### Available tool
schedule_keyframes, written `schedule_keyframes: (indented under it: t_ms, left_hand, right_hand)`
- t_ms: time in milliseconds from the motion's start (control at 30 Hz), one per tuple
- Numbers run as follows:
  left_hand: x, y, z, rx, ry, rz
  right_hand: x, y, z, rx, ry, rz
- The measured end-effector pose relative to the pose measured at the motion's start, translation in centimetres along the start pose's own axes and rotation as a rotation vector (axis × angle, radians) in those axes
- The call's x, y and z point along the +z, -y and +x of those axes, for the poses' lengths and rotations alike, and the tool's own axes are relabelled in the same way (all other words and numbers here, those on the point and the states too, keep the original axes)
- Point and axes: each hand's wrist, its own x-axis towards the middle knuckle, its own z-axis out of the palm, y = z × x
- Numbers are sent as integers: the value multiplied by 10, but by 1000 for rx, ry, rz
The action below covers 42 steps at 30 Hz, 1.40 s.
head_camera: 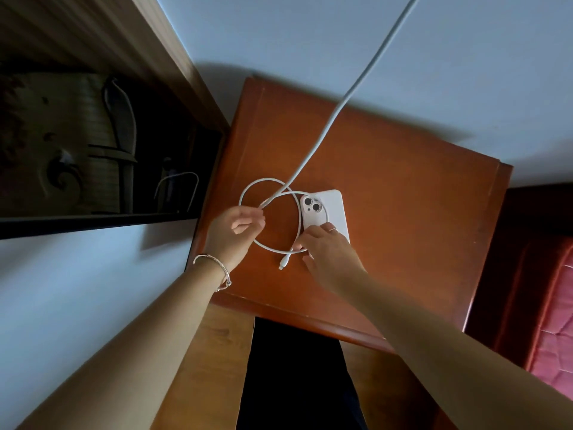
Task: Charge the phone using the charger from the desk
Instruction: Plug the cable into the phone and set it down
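Observation:
A white phone (328,209) lies face down on the reddish-brown wooden desk (403,193), its camera end pointing away from me. A white charger cable (335,116) comes down from the upper right and loops on the desk beside the phone and over its camera corner. The cable's plug (282,262) rests free on the wood in front of the phone. My left hand (234,231) pinches the cable where the loop crosses. My right hand (325,248) rests on the near end of the phone, fingers touching the cable near the plug.
A pale wall rises behind the desk. Left of it is a dark recess (93,144) with wood trim and a thin wire inside. A red quilted bed (545,305) adjoins the desk's right side. My dark trousers (294,377) show below the desk's front edge.

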Motion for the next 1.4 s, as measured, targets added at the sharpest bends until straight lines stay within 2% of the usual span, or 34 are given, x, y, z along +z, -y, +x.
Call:
schedule_keyframes:
  t_ms: [133, 333, 433, 600, 733, 867, 1067, 1133, 1200, 1300, 1400]
  left_hand:
    - [-1, 11, -2, 12, 64, 123]
    - [-2, 21, -6, 159, 199, 421]
    - [-5, 25, -6, 299, 245, 632]
    - [-10, 30, -2, 358, 214, 796]
    - [-13, 37, -3, 381, 153, 778]
    - [-13, 38, -6, 282, 107, 584]
    - [-9, 23, 11, 114, -313, 398]
    - [-7, 18, 19, 16, -384, 360]
    - [-7, 17, 24, -49, -373, 398]
    - [-6, 18, 24, -35, -320, 508]
    - [-3, 21, 20, -18, -326, 528]
  right_hand:
    - [6, -1, 3, -25, -35, -78]
    - [4, -7, 4, -68, -59, -96]
    - [-6, -12, 0, -58, -155, -52]
    - [-29, -30, -4, 2, -329, 63]
    - [-38, -46, -6, 70, -458, 81]
    - [-35, -50, -10, 85, -482, 96]
    - [-24, -60, -23, 170, -403, 82]
    - [-22, -64, -25, 240, -386, 85]
    - [-21, -67, -26, 314, -374, 82]
    - [-20, -69, -25, 387, -353, 103]
    - [-16, -66, -24, 372, -378, 138]
